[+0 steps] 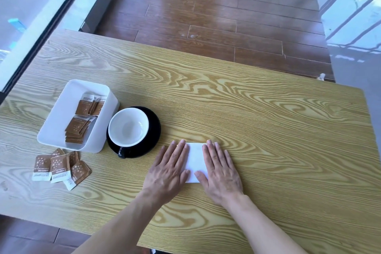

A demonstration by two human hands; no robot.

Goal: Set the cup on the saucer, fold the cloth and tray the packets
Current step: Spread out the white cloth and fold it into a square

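- Both hands flat, fingers spread, grasping nothing: left hand [168,168] and right hand [221,171] press the folded cloth [195,161] on the table [268,130], right of the saucer [153,128].
- Cup [128,126] sits on saucer.
- Some packets [79,123] in tray [61,109]; loose packets [59,166] on the table just in front of it.
- Risk: fold may spring open once palms lift; reaching left for the packets could knock the cup.
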